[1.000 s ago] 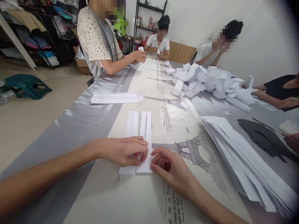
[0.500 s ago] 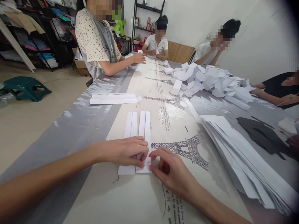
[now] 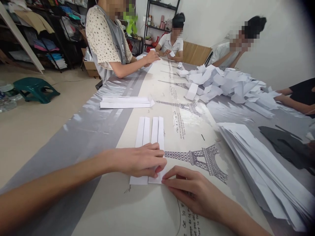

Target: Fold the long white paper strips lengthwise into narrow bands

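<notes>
Two folded white paper strips lie side by side on the table before me, a left strip [image 3: 142, 131] and a right strip [image 3: 161, 131], each with a lengthwise fold line. My left hand [image 3: 141, 160] lies across both, its curled fingers pressed on the right strip and covering its middle. At that strip's lower right edge my right hand [image 3: 194, 188] has thumb and fingertips pinched together against the paper. How much paper is between those fingertips cannot be made out.
Another folded strip pair [image 3: 125, 103] lies farther ahead. To the right are a stack of white paper [image 3: 253, 164], a heap of folded paper pieces [image 3: 221, 82] and a dark cloth [image 3: 280, 137]. Several people sit or stand around the table; a green stool [image 3: 35, 88] is at left.
The view has shifted slightly. My right hand's fingers, spread apart before, have come together at the right strip's lower edge. My left hand has slid a little rightward over the strips.
</notes>
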The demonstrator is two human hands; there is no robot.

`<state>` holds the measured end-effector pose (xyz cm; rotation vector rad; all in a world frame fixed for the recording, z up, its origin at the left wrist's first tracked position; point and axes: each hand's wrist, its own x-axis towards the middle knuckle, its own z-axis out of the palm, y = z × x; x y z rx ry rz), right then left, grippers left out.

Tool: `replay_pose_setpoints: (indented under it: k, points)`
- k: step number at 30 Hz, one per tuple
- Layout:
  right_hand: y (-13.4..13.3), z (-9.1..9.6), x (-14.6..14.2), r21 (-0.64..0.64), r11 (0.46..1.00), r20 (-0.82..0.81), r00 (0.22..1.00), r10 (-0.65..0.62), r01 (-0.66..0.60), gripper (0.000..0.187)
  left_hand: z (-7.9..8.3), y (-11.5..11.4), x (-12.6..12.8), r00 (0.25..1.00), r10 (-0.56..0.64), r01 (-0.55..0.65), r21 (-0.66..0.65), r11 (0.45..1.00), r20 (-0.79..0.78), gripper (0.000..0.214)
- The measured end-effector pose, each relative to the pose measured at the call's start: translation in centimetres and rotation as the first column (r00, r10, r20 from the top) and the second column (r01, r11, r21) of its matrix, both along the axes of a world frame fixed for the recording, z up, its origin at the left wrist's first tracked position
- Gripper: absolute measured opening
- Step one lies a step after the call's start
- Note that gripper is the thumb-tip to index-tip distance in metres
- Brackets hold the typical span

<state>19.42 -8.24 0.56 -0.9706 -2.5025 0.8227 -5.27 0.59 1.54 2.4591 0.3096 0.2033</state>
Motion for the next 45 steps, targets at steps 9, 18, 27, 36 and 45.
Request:
replay_pose_setpoints:
  k: [9,18,27,36,45]
  points:
    - [-0.1,0.9,-0.1,0.092,0.989,0.128,0.987,0.1,-0.112,0.024,-0.1,0.3,0.3,0.996,-0.094,0.094,-0.092,0.991,-0.003,0.014]
    - [-0.1,0.8,0.2,0.045,0.996,0.091,0.993,0.076,-0.081,0.025,-0.2,0.3,0.2,0.998,-0.053,0.049,-0.171,0.984,-0.021,0.012]
    - [-0.1,0.7,0.4,0.202,0.97,0.177,0.979,0.099,-0.135,0.024,-0.2,0.1,0.3,0.996,-0.039,0.027,-0.137,0.99,-0.084,0.009]
    - [-0.9,1.2,0.1,0.123,0.987,0.237,0.969,0.068,-0.099,0.025,-0.8,0.3,0.0,0.998,-0.01,-0.003,-0.199,0.98,-0.063,0.023]
    - [-0.7,1.2,0.6,0.148,0.982,0.245,0.966,0.079,-0.118,0.026,-0.5,0.4,0.1,0.986,0.016,-0.067,-0.304,0.95,-0.168,0.037]
